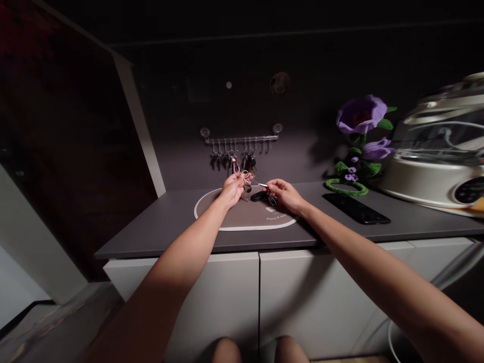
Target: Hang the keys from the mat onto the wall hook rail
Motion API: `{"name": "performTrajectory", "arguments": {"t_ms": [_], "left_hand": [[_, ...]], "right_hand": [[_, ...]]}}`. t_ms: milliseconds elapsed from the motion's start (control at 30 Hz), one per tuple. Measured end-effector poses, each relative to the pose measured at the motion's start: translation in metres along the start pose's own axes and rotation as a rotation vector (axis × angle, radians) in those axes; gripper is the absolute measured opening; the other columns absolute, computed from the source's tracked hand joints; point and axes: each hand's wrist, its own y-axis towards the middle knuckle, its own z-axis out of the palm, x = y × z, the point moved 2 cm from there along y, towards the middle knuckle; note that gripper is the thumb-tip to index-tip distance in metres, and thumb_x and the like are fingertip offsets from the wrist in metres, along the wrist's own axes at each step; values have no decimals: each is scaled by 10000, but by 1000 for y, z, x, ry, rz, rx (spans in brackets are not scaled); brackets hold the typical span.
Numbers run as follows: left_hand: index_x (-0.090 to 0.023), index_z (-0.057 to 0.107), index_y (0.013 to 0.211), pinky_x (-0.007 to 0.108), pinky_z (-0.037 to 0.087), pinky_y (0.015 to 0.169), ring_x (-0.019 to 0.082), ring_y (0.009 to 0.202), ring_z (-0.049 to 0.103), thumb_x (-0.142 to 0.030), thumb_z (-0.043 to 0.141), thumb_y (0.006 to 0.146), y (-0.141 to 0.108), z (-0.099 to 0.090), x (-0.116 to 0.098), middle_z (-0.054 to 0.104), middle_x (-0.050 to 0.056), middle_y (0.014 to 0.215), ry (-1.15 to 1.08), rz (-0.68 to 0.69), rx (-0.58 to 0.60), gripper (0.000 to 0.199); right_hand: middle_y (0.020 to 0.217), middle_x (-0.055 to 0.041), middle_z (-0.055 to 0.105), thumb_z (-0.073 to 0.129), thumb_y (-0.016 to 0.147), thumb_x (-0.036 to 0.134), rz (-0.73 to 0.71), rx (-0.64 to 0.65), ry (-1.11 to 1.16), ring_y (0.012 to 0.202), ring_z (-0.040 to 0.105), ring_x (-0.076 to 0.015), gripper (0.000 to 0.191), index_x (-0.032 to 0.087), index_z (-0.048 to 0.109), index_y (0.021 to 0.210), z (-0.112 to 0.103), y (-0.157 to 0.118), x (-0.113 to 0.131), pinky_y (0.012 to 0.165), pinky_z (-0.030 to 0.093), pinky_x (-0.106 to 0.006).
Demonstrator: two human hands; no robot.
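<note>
Over an oval brown mat (242,217) with a white rim, my left hand (233,189) is closed on a key ring (245,174), with keys hanging below it. My right hand (284,193), a little to the right, pinches a small metal key or clip (262,185); its exact shape is too small to tell. A black object (259,196) shows between the two hands, just above or on the mat. Behind them, several keys (249,160) hang from a clear hook rail (242,139) on the dark wall.
Right of the mat, a black phone (355,209) lies on the grey counter (151,227). Behind it stand purple artificial flowers (362,115) with a green ring base. A large cream appliance (427,176) occupies the far right. White cabinet doors (223,302) are below the counter.
</note>
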Motion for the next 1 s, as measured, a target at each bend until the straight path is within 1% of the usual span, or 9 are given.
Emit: {"name": "performTrajectory", "arguments": {"t_ms": [167, 300, 367, 433, 533, 633, 733, 833, 1000], "left_hand": [[-142, 476, 791, 286, 454, 805, 146, 909, 616, -142, 497, 813, -4, 4, -3, 647, 71, 906, -17, -38, 50, 31], [-143, 482, 799, 300, 451, 817, 158, 935, 610, -164, 524, 802, -5, 5, -2, 640, 72, 940, -14, -55, 76, 47], [-140, 489, 799, 299, 456, 812, 158, 932, 610, -172, 524, 804, -5, 5, 0, 639, 72, 940, -8, -66, 93, 48], [-136, 497, 796, 301, 461, 803, 154, 904, 617, -176, 521, 807, -6, 6, 1, 640, 69, 922, -6, -79, 111, 48], [-136, 500, 791, 298, 476, 752, 136, 802, 625, -190, 528, 804, -8, 8, 3, 638, 60, 872, 5, -100, 137, 62], [-139, 495, 787, 277, 485, 681, 114, 713, 607, -223, 562, 782, -10, 11, 5, 630, 47, 828, 38, -114, 175, 107], [-143, 494, 787, 256, 483, 637, 102, 676, 592, -263, 609, 746, -12, 13, 8, 616, 34, 816, 63, -124, 235, 172], [-148, 492, 790, 247, 485, 614, 94, 639, 586, -290, 649, 706, -13, 15, 12, 600, 11, 786, 75, -130, 282, 228], [-147, 498, 793, 228, 481, 584, 80, 577, 565, -320, 698, 647, -14, 17, 15, 562, -24, 671, 86, -138, 286, 302]], "right_hand": [[831, -20, 609, 612, 688, 391, -23, 84, -172, 731, 553, -110, 327, 184, 501, 914, 3, -2, -3, 661, 441, -248], [846, -7, 591, 618, 684, 377, -39, 129, -238, 724, 547, -113, 376, 211, 472, 988, 3, -1, -9, 618, 450, -244], [871, -14, 589, 600, 700, 388, -65, 111, -289, 732, 542, -119, 372, 216, 479, 1007, 3, -1, -10, 622, 456, -255], [888, -21, 592, 575, 723, 403, -122, 61, -393, 759, 540, -128, 347, 213, 504, 1004, 2, -1, -6, 673, 455, -278], [901, -33, 604, 517, 769, 415, -219, -37, -570, 794, 536, -147, 315, 203, 531, 1002, 3, -4, 3, 750, 432, -312], [944, -51, 604, 454, 811, 408, -296, -115, -639, 829, 537, -162, 303, 199, 534, 1014, 6, -8, 12, 784, 412, -322], [969, -60, 598, 426, 827, 407, -351, -119, -659, 867, 530, -171, 291, 199, 552, 986, 9, -9, 18, 799, 399, -315], [929, -57, 597, 429, 827, 416, -385, -104, -674, 869, 521, -169, 279, 198, 573, 926, 11, -8, 20, 793, 392, -299], [876, -50, 596, 483, 795, 428, -384, -97, -615, 836, 525, -160, 268, 189, 588, 855, 10, -3, 15, 771, 398, -289]]}}
